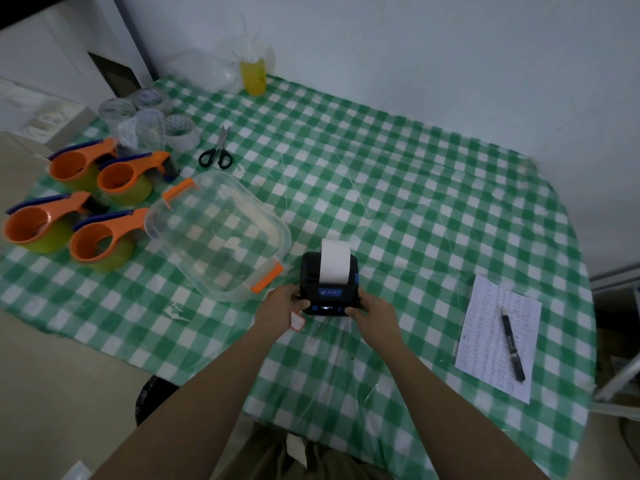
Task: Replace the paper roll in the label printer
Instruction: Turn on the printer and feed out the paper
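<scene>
Printer (329, 285) sits on the counter (415, 202) near its front edge, just right of a clear tub (221, 233). Small black box, rigid plastic, probably light enough to slide if pushed, so brace both sides. Left hand (280, 306) grips its left side, right hand (372, 311) its right side, thumbs at the front corners by the blue buttons. White paper (334, 259) sticks up from the top slot: thin, soft, tears and creases easily, best taken by the edges. Lid looks closed. A small sticker (296, 321) lies at the left wrist.
</scene>
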